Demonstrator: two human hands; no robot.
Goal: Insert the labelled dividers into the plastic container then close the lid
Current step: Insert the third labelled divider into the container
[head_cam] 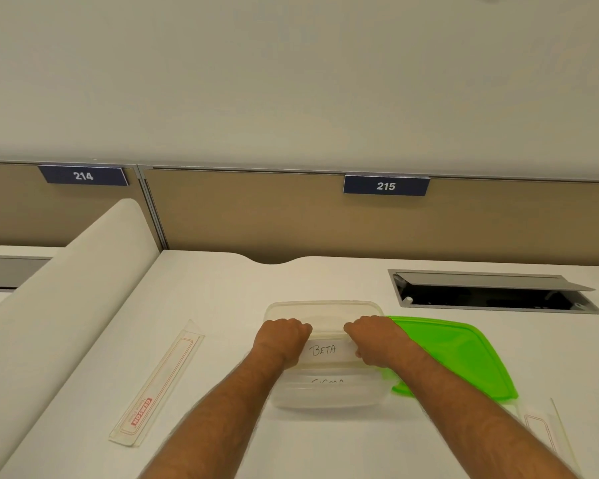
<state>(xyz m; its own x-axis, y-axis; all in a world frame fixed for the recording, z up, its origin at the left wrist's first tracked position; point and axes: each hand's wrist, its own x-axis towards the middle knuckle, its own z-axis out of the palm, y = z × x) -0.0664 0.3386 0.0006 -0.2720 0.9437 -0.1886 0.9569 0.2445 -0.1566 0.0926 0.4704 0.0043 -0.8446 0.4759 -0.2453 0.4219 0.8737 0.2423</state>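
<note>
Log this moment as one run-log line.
step: seating BETA divider | left hand: grips its left end | right hand: grips its right end | container: open | green lid: on desk, right of container

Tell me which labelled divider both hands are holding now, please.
The divider marked BETA: the left hand and right hand grip its two ends. The other labelled divider sits nearer the person in the plastic container, untouched, its writing half hidden.

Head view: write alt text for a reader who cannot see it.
Both hands, left hand and right hand, grip the ends of a white divider labelled BETA standing in a clear plastic container on a white desk. Another divider stands nearer the person, and a green lid lies off to the right, touching the container.
</note>
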